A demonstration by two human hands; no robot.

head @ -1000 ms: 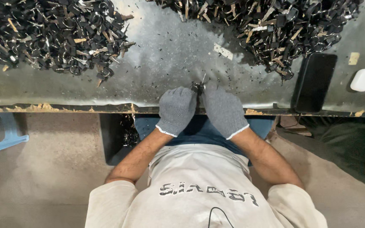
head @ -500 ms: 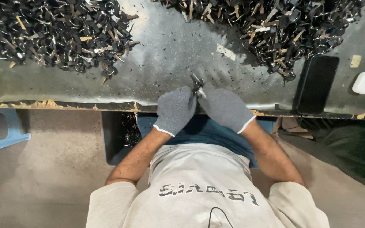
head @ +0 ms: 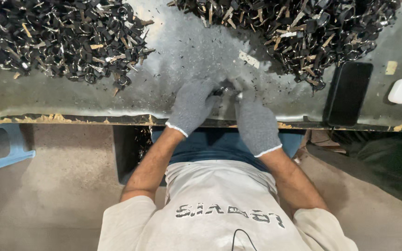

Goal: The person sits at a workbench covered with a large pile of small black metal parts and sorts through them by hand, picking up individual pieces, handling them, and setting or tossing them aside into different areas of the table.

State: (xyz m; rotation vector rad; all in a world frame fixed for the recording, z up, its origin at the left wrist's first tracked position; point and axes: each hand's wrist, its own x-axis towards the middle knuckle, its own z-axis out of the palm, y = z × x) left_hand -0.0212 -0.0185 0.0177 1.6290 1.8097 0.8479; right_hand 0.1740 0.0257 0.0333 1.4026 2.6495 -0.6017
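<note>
Head view: gloved left hand [head: 192, 106] and right hand [head: 255, 124] pinch one small dark part [head: 223, 91] together, fingers closed, steadying it over the table [head: 182, 56].

Small dark metal piece [head: 220, 91] pinched between two grey-gloved hands at the near edge of the worktop [head: 182, 56].

The piece is dark and partly shiny, mostly hidden by the gloves, so its exact shape cannot be told; only a short bit shows between the fingertips. The left hand [head: 192, 106] covers it from the left side, the right hand [head: 256, 124] meets it from the right, and the fingers [head: 210, 88] of both touch around it. It sits just above the grey, speck-strewn worktop surface, between the two large heaps of similar dark parts, well apart from each.
</note>
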